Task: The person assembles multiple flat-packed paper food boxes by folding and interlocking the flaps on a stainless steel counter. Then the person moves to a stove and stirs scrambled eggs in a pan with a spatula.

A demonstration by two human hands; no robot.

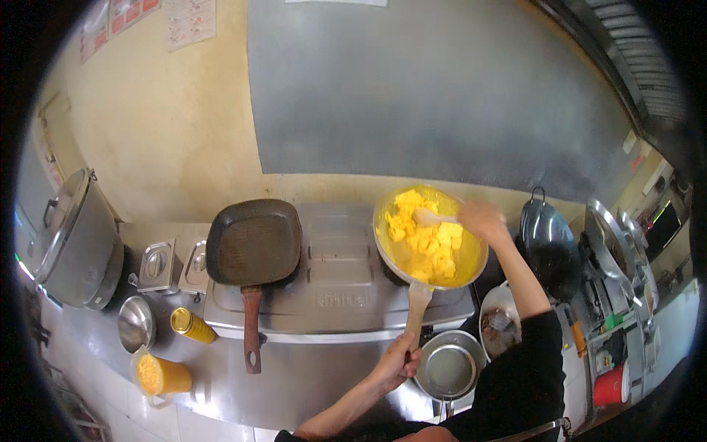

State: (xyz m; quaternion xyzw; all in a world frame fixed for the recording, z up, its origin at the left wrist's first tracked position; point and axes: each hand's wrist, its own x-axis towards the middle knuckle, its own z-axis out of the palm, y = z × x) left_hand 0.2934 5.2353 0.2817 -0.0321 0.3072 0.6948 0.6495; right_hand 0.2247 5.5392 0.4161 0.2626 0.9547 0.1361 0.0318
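Observation:
A round frying pan [471, 267] sits on the right burner, its inside coated yellow. Soft clumps of scrambled egg [434, 247] fill much of it. My left hand [395, 362] is wrapped round the pan's pale handle [417, 309] on the near side. From the right my right hand [482, 219] reaches over the pan's rim, closed on a wooden spoon [436, 217]. The spoon's head rests among the egg at the upper part of the pan. My right fingers are partly blurred.
A square grill pan [254, 243] with a brown handle occupies the left burner of the steel stove [339, 295]. Left stand a yellow can [193, 325], a steel bowl [137, 324], a jug [175, 377] and a big pot [77, 243]. A strainer [451, 366] and dark wok [549, 247] are at right.

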